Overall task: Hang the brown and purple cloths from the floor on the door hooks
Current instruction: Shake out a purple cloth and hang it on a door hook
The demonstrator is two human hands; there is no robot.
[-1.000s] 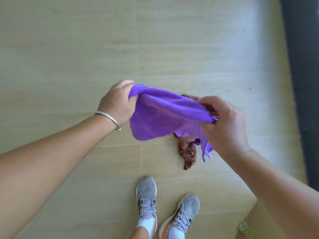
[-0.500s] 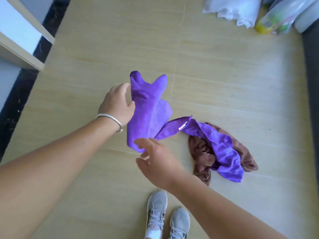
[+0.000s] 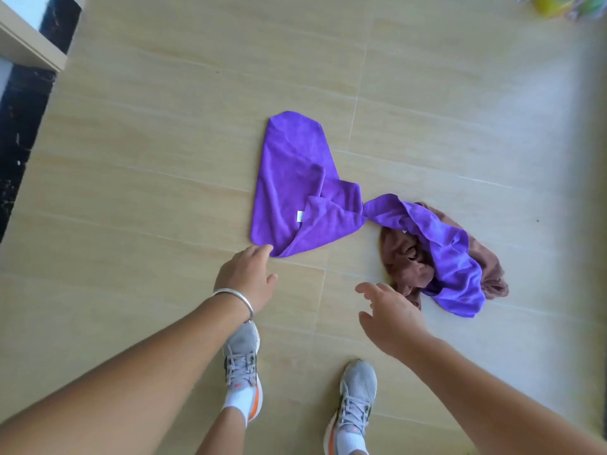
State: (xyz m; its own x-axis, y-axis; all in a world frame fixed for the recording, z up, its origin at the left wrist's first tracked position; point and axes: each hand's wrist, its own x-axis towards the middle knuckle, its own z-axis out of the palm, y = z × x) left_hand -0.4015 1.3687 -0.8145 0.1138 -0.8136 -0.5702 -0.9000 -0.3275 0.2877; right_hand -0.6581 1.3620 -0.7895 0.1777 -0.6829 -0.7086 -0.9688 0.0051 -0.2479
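Purple cloth, head view: lies spread on the tiled floor at centre frame, partly folded over itself, with a small white tag showing near its lower middle. Its lower corner points toward the bottom of the frame.

Second purple cloth: right of centre, draped in a twisted band across a crumpled brown cloth. Brown fabric shows on both sides of the purple band. The upper-left tip of this second purple cloth reaches the right edge of the spread one; cannot tell whether they touch or only meet in the picture.

Left hand: fingers apart and loose, empty, fingertips at the lower corner of the spread purple cloth; contact cannot be confirmed. A silver bangle sits on the wrist.

Right hand: open, fingers spread, holding nothing, placed just left of the brown cloth's lower-left edge. Part of that cloth is hidden behind the hand.

Lower frame: two grey shoes with orange trim and white socks, standing on the floor below both hands.

Upper left: a pale ledge beside a dark strip. Upper right corner: a yellow and green item, cut off by the frame edge, not identifiable.
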